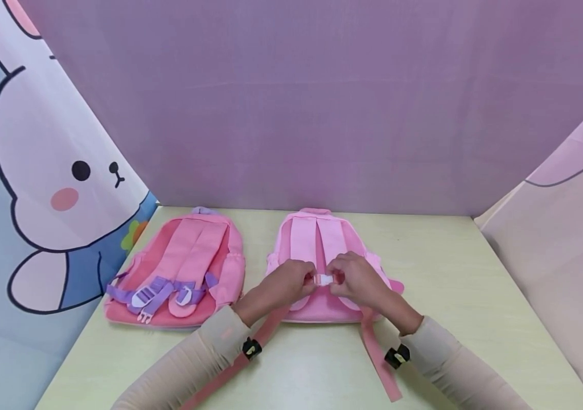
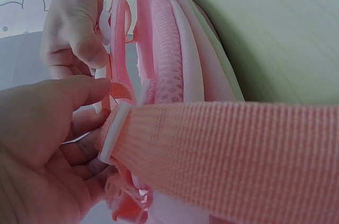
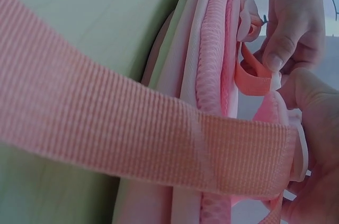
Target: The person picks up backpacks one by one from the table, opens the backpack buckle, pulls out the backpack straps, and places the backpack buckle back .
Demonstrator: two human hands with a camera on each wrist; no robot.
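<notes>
Left hand and right hand are each pinching one end of a small white plastic buckle, right over the lower middle of a light-pink fabric backpack lying strap side up on a pale greenish table. Coral-pink fabric backpack with purple webbing is just chilling to its left.

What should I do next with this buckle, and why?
Probably tug gently outward with the left hand and right hand: they pinch opposite ends of the buckle, and its white parts look joined, yet I can't tell if it is latched; a tug would test it.
</notes>
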